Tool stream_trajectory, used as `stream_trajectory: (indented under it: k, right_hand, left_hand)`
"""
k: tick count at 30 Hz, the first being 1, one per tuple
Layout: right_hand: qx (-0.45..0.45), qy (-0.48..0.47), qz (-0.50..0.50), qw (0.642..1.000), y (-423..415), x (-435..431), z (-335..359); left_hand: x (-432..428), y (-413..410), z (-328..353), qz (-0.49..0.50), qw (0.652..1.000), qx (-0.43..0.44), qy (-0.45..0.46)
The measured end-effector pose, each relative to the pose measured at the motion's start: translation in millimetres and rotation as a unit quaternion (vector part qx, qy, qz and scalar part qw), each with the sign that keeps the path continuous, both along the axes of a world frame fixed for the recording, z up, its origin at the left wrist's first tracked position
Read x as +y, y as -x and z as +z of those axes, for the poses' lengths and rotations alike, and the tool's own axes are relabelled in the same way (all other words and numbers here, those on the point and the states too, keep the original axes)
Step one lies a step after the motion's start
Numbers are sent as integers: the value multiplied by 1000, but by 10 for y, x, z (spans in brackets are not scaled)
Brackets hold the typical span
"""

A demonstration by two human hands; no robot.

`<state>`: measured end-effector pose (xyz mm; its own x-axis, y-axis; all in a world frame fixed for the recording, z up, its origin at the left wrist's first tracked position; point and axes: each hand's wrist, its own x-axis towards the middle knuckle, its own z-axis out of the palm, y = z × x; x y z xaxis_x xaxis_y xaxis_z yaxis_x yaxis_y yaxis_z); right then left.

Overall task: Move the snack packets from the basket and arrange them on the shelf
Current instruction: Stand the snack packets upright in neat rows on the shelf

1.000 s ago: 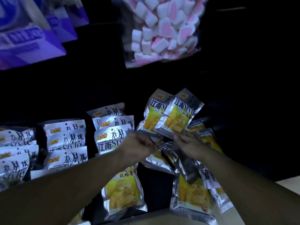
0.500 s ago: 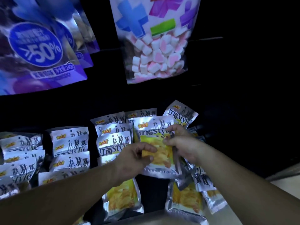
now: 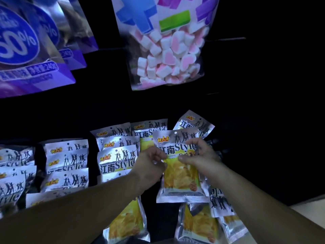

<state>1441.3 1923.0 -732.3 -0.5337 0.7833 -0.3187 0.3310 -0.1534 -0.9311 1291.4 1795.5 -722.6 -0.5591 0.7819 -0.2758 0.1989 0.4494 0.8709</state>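
Between the curled fingers of both hands, one snack packet (image 3: 179,180) is held upright: the left hand (image 3: 149,166) pinches its left edge, the right hand (image 3: 202,155) grips its right. Left of the fingers stand shelved packet rows (image 3: 116,155); below them lie loose packets (image 3: 198,224); above hangs a marshmallow bag (image 3: 167,55).

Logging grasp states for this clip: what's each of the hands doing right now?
Left hand: pinches the left edge of the snack packet.
Right hand: holds the same packet, fingers curled round its right side.
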Motion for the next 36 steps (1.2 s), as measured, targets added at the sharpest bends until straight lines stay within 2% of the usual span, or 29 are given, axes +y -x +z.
stream_trajectory:
  k: [7, 10, 12, 14, 17, 20, 22, 25, 27, 31, 36]
  right_hand:
    - [2, -47, -75, 996, -66, 140, -104]
    - [9, -52, -93, 994, -39, 182, -215]
    - [8, -52, -85, 995, 32, 192, -291]
    - [12, -43, -75, 996, 128, 201, -335]
    - [20, -36, -63, 997, 290, 172, -408]
    - [24, -47, -140, 989, 407, 217, -472]
    - [-4, -86, -175, 981, 445, 289, -484]
    - [-58, -105, -147, 982, 434, 443, -535]
    - [-69, -78, -137, 985, 442, 479, -557]
    - [-34, 0, -134, 990, 472, 548, -546]
    - [-24, 30, -126, 991, 528, 574, -554]
  left_hand:
    - [386, 191, 55, 31, 997, -50, 48]
    - [554, 379, 23, 82, 989, -122, 15]
    - [604, 394, -43, 70, 987, -147, 3]
    - [572, 383, -143, 20, 989, -145, 29]
    - [505, 464, -293, 36, 987, -153, 25]
    - [482, 548, -301, 47, 989, -138, -6]
    - [487, 631, -330, 68, 991, -110, -21]
    - [510, 705, -351, 97, 990, -77, -61]
    - [517, 734, -341, 113, 987, -73, -84]
    - [494, 775, -364, 137, 984, -76, -87]
    - [437, 818, -403, 143, 983, -85, -84]
